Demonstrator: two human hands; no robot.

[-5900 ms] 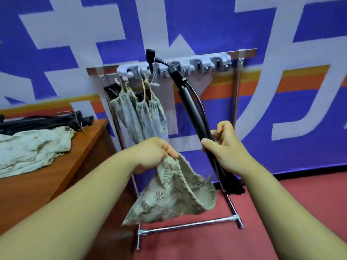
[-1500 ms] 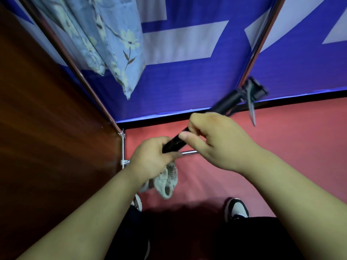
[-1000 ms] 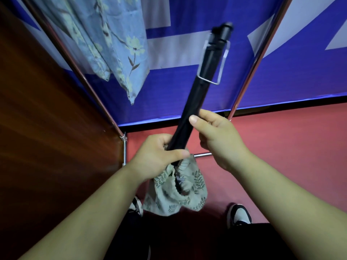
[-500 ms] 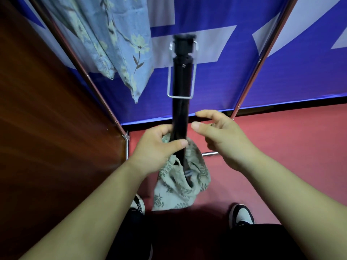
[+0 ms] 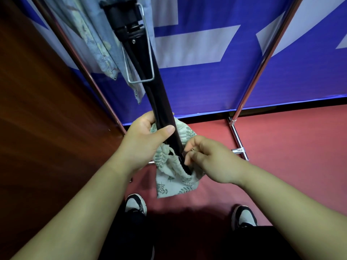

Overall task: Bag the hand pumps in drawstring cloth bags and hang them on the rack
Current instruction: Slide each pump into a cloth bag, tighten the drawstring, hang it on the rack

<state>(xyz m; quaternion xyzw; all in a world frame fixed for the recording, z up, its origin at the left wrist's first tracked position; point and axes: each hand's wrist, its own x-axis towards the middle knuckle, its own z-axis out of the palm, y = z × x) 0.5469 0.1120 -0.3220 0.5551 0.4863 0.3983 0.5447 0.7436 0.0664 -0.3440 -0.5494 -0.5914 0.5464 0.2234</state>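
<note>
A black hand pump (image 5: 148,72) stands nearly upright, its lower end inside the mouth of a beige leaf-print drawstring bag (image 5: 172,181). Its folded wire foot rest shows near the top. My left hand (image 5: 144,141) grips the pump's barrel together with the bag's upper edge. My right hand (image 5: 208,156) pinches the bag's rim beside the barrel. The bag hangs bunched below both hands.
Bagged pumps in pale blue floral cloth (image 5: 93,40) hang at the upper left from the chrome rack, whose legs (image 5: 262,59) and base bar (image 5: 238,141) frame the scene. A brown wooden table side (image 5: 37,109) is at the left. Red floor and my shoes (image 5: 244,216) lie below.
The pump has come closer and its lower end sits deeper in the bag. My right hand has dropped from the barrel to the bag's rim.
</note>
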